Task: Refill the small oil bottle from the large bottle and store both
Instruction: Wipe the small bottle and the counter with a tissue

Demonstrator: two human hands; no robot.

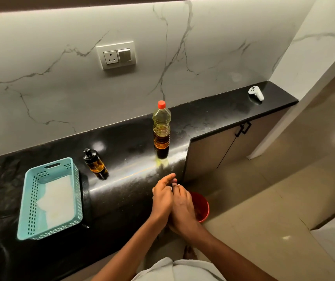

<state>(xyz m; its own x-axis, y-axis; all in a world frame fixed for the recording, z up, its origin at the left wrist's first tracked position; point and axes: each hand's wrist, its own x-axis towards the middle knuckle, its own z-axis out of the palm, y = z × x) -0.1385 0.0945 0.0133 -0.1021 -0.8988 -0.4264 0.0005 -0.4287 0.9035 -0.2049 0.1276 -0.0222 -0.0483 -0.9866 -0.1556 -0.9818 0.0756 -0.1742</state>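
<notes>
Hands: my left hand (162,197) and right hand (183,203) pressed together.
Ahead: capped large oil bottle (162,130).
Left: small pump bottle (96,165), basket (78,196).
Beneath: red bucket (204,206).

Black polished stone counter (130,142): bare stretch between the small dark amber pump bottle (96,164) and the tall clear plastic oil bottle with red cap (161,130) — an open lane from front edge to marble wall. Teal perforated plastic basket (78,195) blocks the left end, just beside the pump bottle. Right of the tall bottle, bare up to the white handheld controller (256,93). Red bucket (203,207) stands on the floor below the front edge.
</notes>
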